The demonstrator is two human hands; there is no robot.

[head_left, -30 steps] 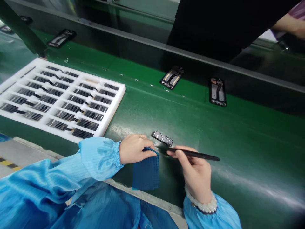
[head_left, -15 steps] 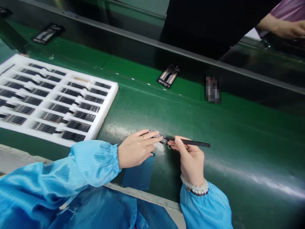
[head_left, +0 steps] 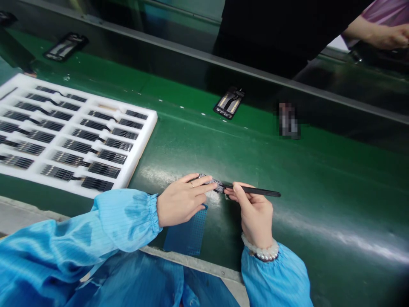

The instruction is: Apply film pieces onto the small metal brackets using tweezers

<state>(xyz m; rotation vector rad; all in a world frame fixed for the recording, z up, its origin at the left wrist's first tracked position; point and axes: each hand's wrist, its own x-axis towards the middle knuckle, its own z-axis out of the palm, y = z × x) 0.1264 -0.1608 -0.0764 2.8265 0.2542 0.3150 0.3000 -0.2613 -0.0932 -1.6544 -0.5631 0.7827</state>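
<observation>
My left hand (head_left: 182,199) lies over a small circuit board (head_left: 219,186), its fingers holding the board against the green bench. Most of the board is hidden under those fingers. Black tweezers (head_left: 260,191) are pinched between the thumb and fingers of my right hand (head_left: 256,213). Their tip meets the board's right end; whether it grips anything there is too small to tell. Below my left hand a blue perforated mat (head_left: 187,234) lies at the bench's near edge.
A white foam tray (head_left: 148,128) with several rows of dark flex-cable parts stands at the left. Beyond, phone screen assemblies (head_left: 229,103) lie on a green strip beside a long dark rail (head_left: 191,53). Another person's hand (head_left: 388,36) shows at the upper right.
The phone assemblies on the far strip have shifted slightly to the right. My hands, the board and the tweezers stay nearly in place.
</observation>
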